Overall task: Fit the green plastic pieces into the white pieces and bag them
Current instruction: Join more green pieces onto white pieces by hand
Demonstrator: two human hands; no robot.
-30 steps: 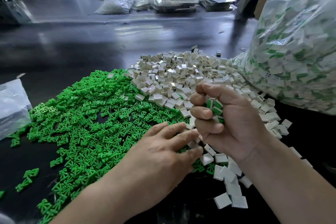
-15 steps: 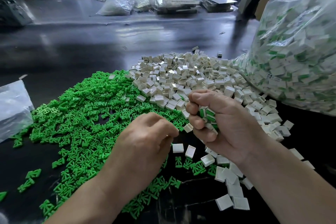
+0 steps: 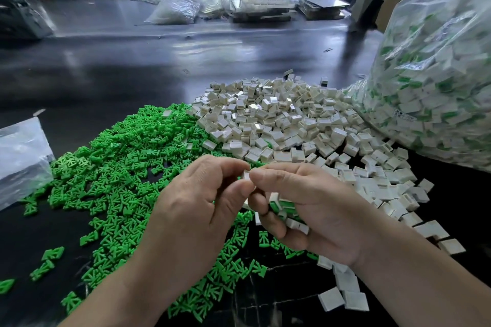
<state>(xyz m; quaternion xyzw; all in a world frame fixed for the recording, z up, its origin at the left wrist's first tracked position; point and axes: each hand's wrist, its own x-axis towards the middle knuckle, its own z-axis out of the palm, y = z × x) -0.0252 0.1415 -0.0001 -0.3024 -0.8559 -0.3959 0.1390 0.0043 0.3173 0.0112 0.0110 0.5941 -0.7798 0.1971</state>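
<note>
Both hands meet over the desk (image 3: 159,66): left hand (image 3: 202,210) and right hand (image 3: 313,210) pinch one white piece (image 3: 247,176) between fingertips, finished pieces (image 3: 284,207) cupped in the right palm.

Dark glossy desk (image 3: 132,69); clear plastic bags (image 3: 175,12) and flat stacked trays (image 3: 261,8) along far edge; cardboard box (image 3: 386,9) beyond the desk's far right corner.

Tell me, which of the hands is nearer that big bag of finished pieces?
Right. The right hand is on the bag's side; the left hand is beyond it, over the green pieces.
</note>
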